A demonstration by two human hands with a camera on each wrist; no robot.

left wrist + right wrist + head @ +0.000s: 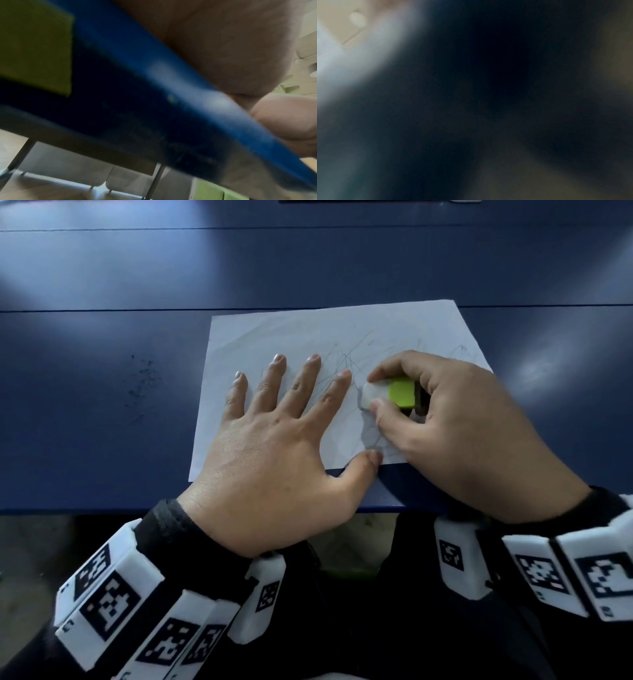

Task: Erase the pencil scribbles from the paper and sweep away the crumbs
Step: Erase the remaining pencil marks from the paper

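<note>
I had bare table open on every far side of my grip on the eraser: beyond it, paper and then tabletop with nothing standing on it. Just left of the grip my left hand lay flat and spread, its forefinger almost touching the eraser and its thumb under it, blocking any stroke that way. Right of the grip the paper ran free to its edge. Well left, a patch of crumbs dotted the table.
</note>
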